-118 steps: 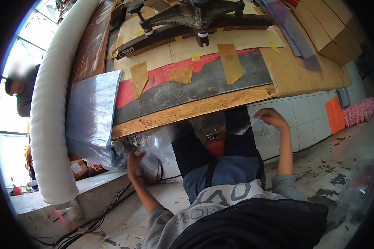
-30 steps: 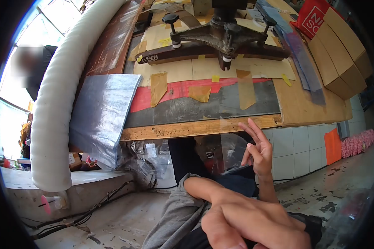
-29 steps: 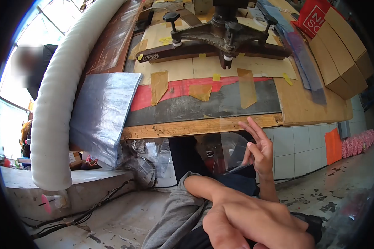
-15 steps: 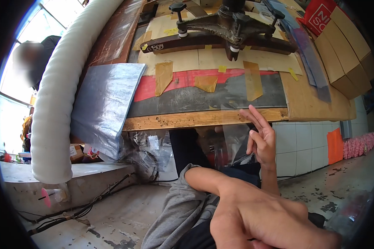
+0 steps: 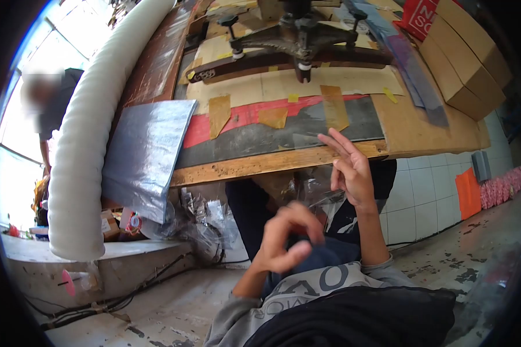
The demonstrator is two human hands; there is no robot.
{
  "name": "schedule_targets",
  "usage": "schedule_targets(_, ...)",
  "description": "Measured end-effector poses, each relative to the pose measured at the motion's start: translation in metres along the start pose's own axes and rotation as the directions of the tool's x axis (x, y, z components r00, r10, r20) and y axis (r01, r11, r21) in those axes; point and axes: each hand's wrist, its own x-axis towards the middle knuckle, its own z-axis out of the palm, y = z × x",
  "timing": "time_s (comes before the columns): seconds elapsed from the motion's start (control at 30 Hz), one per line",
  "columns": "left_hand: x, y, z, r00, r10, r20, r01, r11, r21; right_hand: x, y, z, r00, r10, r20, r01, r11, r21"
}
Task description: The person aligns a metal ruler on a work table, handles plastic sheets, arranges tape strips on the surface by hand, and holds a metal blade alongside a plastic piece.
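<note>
Clear plastic film, faint, lies at the table's wooden edge, just beside the fingertips of your right hand; whether they pinch it, I cannot tell. Your left hand, blurred, hovers above your lap, nearer your body, its thumb and curled fingers parted around a gap.

Glaring daylight from left-side windows, fisheye curvature, black corners, blur across left grip.
</note>
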Motion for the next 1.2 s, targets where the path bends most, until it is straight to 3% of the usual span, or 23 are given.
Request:
schedule_targets(0.03,-0.009,-0.030,-0.009,0.971,0.145,-0.189,-0.093,0.962,0.257,0.001,-0.001,0.000,1.000,0.001,-0.002,-0.001,1.000,0.002)
schedule_targets(0.07,-0.022,-0.056,-0.022,0.939,0.235,-0.249,-0.063,0.832,0.551,0.003,-0.002,0.000,1.000,0.009,0.004,-0.009,1.000,-0.014)
schedule_targets(0.1,-0.039,-0.087,-0.031,0.922,0.252,-0.294,0.001,0.756,0.654,0.006,-0.003,-0.001,1.000,0.004,-0.001,-0.004,1.000,-0.014)
schedule_targets(0.27,-0.092,-0.192,-0.037,0.896,-0.125,-0.426,0.380,0.712,0.591,0.012,-0.006,-0.001,1.000,0.003,-0.010,-0.003,1.000,-0.002)
schedule_targets(0.37,-0.088,-0.205,-0.050,0.754,-0.599,-0.271,0.636,0.561,0.530,0.016,-0.009,-0.001,1.000,0.009,-0.009,-0.009,1.000,-0.007)
schedule_targets(0.43,-0.088,-0.221,-0.055,0.752,-0.632,-0.187,0.598,0.535,0.596,0.018,-0.009,-0.002,1.000,0.017,-0.002,-0.017,1.000,-0.010)
schedule_targets(0.57,-0.081,-0.230,-0.060,0.859,-0.504,-0.094,0.462,0.683,0.565,0.021,-0.007,-0.003,0.999,0.038,0.001,-0.038,0.999,-0.015)
schedule_targets(0.67,-0.073,-0.244,-0.085,0.972,-0.181,-0.148,0.221,0.506,0.834,0.023,-0.009,-0.004,0.999,0.046,0.007,-0.046,0.999,-0.023)
schedule_targets(0.77,-0.060,-0.232,-0.107,0.942,-0.142,-0.303,0.331,0.539,0.775,0.023,-0.014,-0.005,0.998,0.057,0.026,-0.055,0.997,-0.048)
schedule_targets(0.87,-0.047,-0.217,-0.120,0.994,-0.053,-0.101,0.109,0.172,0.979,0.022,-0.017,-0.003,0.997,0.075,0.034,-0.073,0.995,-0.073)
schedule_targets(0.93,-0.051,-0.212,-0.120,0.968,-0.248,-0.046,0.063,0.059,0.996,0.023,-0.016,-0.002,0.997,0.074,0.020,-0.072,0.995,-0.074)
schedule_targets(1.0,-0.040,-0.192,-0.117,0.864,-0.504,-0.016,0.056,0.066,0.996,0.023,-0.011,-0.003,0.998,0.062,-0.013,-0.062,0.996,-0.059)
schedule_targets(1.07,-0.020,-0.149,-0.114,0.636,-0.770,0.040,0.133,0.160,0.978,0.022,-0.012,-0.002,0.997,0.075,-0.005,-0.075,0.993,-0.093)
schedule_targets(1.13,-0.004,-0.086,-0.097,0.769,-0.614,0.179,0.293,0.587,0.754,0.023,-0.012,0.000,0.997,0.082,-0.006,-0.082,0.991,-0.103)
schedule_targets(1.2,0.024,-0.024,-0.082,0.737,-0.466,0.489,0.225,0.852,0.473,0.022,-0.012,0.001,0.996,0.090,-0.006,-0.090,0.991,-0.100)
